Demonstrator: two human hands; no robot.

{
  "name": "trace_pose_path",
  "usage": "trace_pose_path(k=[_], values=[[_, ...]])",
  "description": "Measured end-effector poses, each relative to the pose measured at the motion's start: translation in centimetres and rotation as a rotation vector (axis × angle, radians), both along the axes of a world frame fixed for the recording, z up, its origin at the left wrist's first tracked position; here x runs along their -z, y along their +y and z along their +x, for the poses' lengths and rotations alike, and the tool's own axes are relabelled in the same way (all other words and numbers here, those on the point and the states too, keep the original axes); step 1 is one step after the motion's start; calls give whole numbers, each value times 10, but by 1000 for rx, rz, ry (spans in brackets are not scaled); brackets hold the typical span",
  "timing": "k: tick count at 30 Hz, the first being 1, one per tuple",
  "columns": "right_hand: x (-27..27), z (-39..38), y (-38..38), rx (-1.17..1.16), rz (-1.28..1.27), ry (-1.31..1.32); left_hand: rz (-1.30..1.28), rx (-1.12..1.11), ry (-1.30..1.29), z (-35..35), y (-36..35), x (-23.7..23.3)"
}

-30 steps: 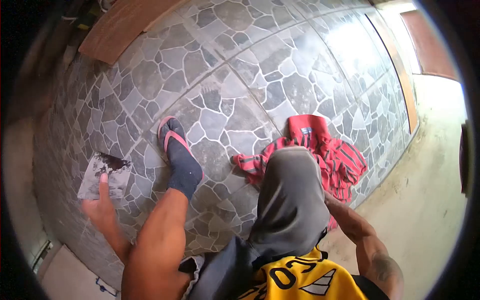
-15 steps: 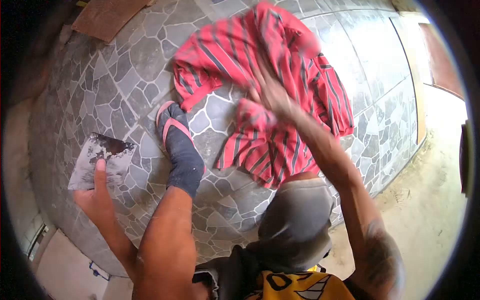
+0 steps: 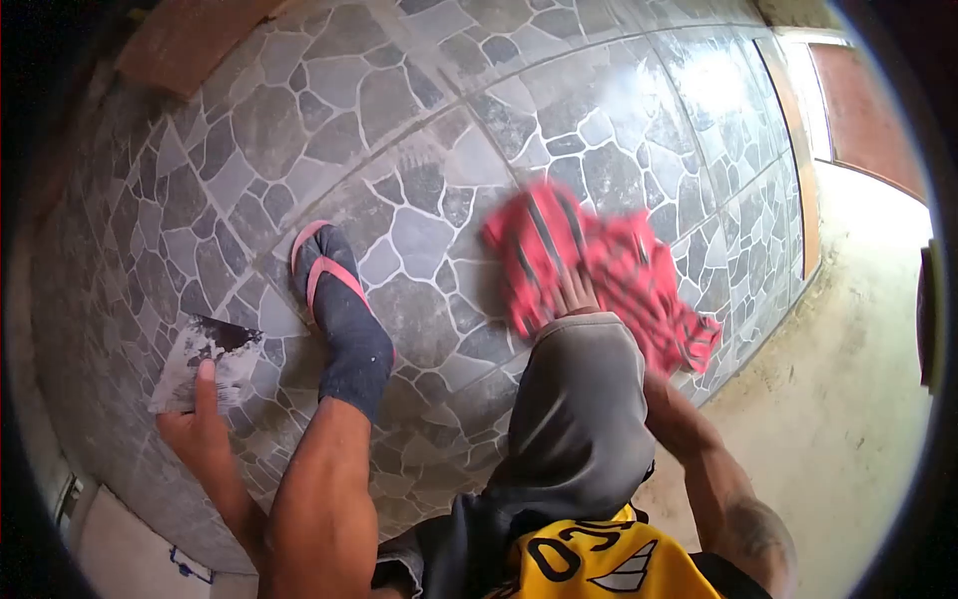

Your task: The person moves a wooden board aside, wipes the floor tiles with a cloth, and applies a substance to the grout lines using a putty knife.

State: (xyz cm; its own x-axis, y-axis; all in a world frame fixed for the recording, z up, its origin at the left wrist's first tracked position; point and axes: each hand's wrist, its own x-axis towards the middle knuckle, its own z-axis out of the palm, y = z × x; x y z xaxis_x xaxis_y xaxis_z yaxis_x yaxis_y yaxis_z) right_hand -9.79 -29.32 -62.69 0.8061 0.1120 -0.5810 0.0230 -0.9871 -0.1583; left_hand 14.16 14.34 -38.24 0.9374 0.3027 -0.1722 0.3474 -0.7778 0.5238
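My left hand (image 3: 203, 414) is closed around a flat, roughly square scraper (image 3: 212, 364) smeared with pale and dark residue, its thumb lying on the face. At the centre right, my right hand (image 3: 577, 293) rests on a bunched red cloth with dark stripes (image 3: 624, 270); its fingers show beside my knee, pressed to the fabric. The knee hides the rest of that hand. The cloth is slightly blurred and lies on the stone-patterned floor (image 3: 419, 240).
My foot in a dark sock and pink flip-flop (image 3: 344, 299) stands between the hands. A reddish-brown board (image 3: 195, 45) lies at the upper left. A wooden strip (image 3: 788, 160) edges the tiles at the right, with pale bare ground (image 3: 788, 399) beyond.
The striped cloth, spread wide before, has been drawn back toward my knee and bunched up. My right hand has come back with it. My left hand still has the scraper.
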Motion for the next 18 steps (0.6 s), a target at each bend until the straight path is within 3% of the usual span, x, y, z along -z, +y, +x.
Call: trace_pose_path(k=[1, 3, 6, 8, 9, 12, 15, 18], values=[[-11, 63, 14, 97, 118, -333, -61, 3, -8, -3, 5, 1], [7, 172, 20, 60, 196, -664, -183, 23, -40, -2, 13, 1], [22, 293, 21, 51, 201, -848, -92, -43, -21, 1, -1, -9], [29, 289, 18, 104, 363, -857, -108, -35, -100, 3, -12, -11], [32, 280, 16, 126, 445, -850, -116, -37, -129, 2, -14, -13], [20, 133, 1, 253, 506, -597, -160, 16, -64, 2, -6, -13], [-14, -40, -18, 322, 326, -288, -118, 10, -58, 0, 4, -4], [-50, -134, -29, 318, 142, -91, -19, 35, -39, -1, 0, -3]])
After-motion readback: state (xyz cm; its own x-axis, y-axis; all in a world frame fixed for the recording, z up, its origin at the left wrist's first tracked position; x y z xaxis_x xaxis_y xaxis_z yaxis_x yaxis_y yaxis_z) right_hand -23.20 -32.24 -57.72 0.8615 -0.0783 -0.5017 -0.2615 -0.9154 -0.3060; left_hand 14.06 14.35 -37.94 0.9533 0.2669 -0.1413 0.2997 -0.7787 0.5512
